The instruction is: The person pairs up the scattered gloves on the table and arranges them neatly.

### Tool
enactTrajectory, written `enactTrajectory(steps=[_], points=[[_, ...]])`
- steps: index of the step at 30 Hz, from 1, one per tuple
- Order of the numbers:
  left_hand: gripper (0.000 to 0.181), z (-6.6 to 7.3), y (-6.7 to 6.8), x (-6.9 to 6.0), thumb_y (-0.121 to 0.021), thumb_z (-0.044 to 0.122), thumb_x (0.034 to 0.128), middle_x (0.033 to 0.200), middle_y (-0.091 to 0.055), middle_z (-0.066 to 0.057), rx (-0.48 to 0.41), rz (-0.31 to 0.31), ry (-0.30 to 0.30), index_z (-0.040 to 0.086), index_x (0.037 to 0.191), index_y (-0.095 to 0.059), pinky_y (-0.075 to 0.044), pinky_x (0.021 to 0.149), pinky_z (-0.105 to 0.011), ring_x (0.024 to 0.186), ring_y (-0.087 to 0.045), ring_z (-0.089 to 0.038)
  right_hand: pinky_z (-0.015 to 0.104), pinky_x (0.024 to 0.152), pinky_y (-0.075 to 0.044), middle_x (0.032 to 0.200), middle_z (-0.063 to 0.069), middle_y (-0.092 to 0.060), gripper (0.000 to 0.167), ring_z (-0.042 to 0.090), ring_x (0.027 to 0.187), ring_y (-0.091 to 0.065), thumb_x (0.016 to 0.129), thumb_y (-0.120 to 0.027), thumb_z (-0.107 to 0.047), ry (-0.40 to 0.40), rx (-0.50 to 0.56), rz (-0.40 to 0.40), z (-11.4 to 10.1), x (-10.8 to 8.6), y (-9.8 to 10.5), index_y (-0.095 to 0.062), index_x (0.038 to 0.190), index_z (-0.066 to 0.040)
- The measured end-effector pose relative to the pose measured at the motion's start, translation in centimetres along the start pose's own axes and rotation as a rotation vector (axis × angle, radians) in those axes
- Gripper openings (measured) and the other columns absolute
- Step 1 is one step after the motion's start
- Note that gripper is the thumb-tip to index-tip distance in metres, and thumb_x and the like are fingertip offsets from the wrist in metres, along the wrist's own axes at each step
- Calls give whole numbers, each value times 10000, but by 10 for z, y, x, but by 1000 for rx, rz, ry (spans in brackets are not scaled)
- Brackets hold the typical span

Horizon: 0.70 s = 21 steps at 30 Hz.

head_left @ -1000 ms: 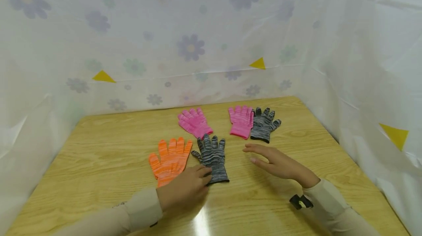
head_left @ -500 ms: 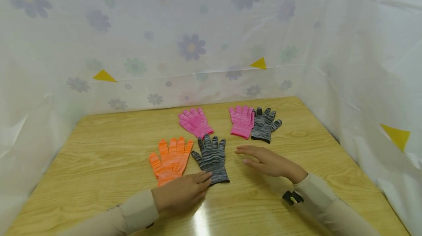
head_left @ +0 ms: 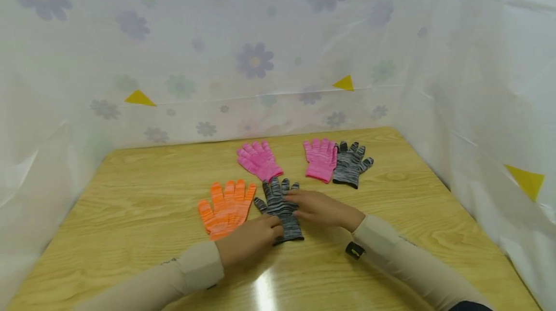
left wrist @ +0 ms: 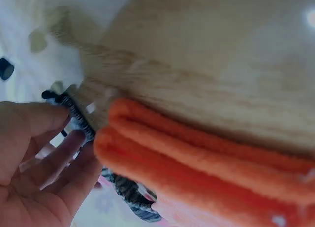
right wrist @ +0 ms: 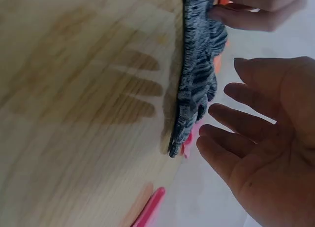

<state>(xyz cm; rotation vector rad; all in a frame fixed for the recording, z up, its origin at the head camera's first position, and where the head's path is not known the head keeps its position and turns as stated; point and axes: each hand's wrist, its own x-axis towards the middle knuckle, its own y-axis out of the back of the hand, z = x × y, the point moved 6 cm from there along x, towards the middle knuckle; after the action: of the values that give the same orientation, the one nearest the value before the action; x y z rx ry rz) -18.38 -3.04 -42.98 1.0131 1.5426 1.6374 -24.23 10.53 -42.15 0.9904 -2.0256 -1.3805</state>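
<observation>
The bench runs back to a pale flowered sheet, its far corners rounded; bare wood lies broadly left of the orange glove and toward the right edge beyond the right hand. Between the front gray glove and the two gloves at back right there is a narrow strip of wood.

The front gray glove lies flat between the person's hands, fingers pointing away. The left hand has its fingertips at the cuff's left side; I cannot tell whether they pinch it. The right hand is loose, fingers extended just above the glove's right side, holding nothing.

The gray knit is streaked black and white with a dark hem; the orange cuff looks fuzzy and thick. Behind lie the left pink glove, the right pink glove and, touching the latter, the back gray glove.
</observation>
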Motion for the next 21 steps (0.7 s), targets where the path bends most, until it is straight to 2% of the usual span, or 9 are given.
enactTrajectory(steps=[2, 5, 10, 14, 21], points=[[305, 1, -2, 2, -656, 63, 879, 1137, -582, -12, 40, 4, -14, 126, 1175, -623, -519, 855, -217, 1007, -571, -138, 481, 1094, -348, 1471, 208, -395, 469, 351, 1360, -369, 984, -532, -167, -2, -33, -34, 0, 8, -4, -441, 1409, 8], [359, 2, -5, 4, -628, 81, 903, 1157, -549, -30, 62, -8, -20, 120, 1258, -592, -524, 834, -220, 1025, -545, -150, 467, 1119, -314, 1526, 199, -300, 505, 335, 1401, -299, 998, -509, -199, -61, -42, -120, 4, 15, -13, -383, 1450, -11], [396, 3, -7, 4, -600, 96, 919, 1337, -503, -83, 13, -54, -9, 121, 1313, -587, -484, 969, -276, 1224, -494, -211, 458, 1162, -231, 1593, 157, -100, 546, 304, 1454, -144, 1026, -439, -234, -164, -79, -248, 11, 16, -24, -254, 1517, -84], [420, 4, -7, 2, -588, 106, 935, 1428, -465, -94, -12, -101, -1, 101, 1353, -546, -414, 1058, -312, 1304, -460, -225, 509, 1169, -174, 1600, 159, -11, 557, 314, 1467, -52, 1043, -378, -248, -197, -104, -292, 12, 14, -28, -167, 1540, -110], [425, 5, -6, 0, -580, 114, 943, 1440, -462, -87, 20, -111, -4, 100, 1365, -533, -412, 1061, -318, 1304, -465, -230, 575, 1161, -102, 1603, 133, 50, 575, 290, 1471, 10, 1049, -325, -325, -244, -135, -321, 16, 10, -30, -95, 1553, -168]])
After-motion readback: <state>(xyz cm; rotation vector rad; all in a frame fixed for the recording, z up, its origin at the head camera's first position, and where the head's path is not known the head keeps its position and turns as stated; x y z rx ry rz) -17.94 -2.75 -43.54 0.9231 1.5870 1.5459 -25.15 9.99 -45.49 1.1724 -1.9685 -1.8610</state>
